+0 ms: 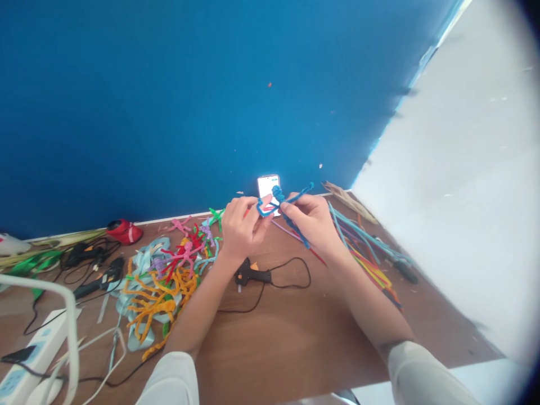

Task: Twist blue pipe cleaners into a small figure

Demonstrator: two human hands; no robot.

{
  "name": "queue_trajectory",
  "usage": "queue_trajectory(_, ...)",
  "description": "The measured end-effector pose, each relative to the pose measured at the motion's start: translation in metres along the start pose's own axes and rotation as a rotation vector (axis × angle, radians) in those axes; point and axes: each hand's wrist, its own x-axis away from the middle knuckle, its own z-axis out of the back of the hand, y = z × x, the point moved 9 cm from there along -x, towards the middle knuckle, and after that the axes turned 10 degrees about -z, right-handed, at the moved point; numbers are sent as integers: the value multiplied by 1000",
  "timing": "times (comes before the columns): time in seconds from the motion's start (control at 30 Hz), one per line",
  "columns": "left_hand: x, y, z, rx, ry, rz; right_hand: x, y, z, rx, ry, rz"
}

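White sleeves (171, 379) up close, then the left hand (246, 228) pinching a looped limb of a blue pipe-cleaner figure (277, 193), right hand (311, 221) gripping its middle, held up near the surface's (291, 343) back edge. Phone's (263, 184) right behind it. Black glue gun (253, 274) mid-surface, colorful pipe-cleaner figures (162, 306) heaped left of that, loose pipe cleaners (371, 269) by the right edge.

Glue gun (258, 275) on table (295, 343); figures (187, 252) left, pipe cleaners (373, 271) right, phone (263, 184) behind.
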Motion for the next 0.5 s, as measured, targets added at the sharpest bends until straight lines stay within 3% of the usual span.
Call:
queue_trajectory(0.17, 2, -2, -4, 95, 21, -2, 3, -5, -4, 97, -12, 66)
queue_trajectory(0.33, 4, -8, -14, 365, 25, 127, 4, 2, -16, 110, -84, 54)
queue_trajectory(0.43, 7, -12, -14, 408, 38, 271, 7, 0, -18, 161, -52, 111)
queue_trajectory(0.5, 12, -16, -15, 462, 60, 441, 11, -9, -20, 247, -29, 230)
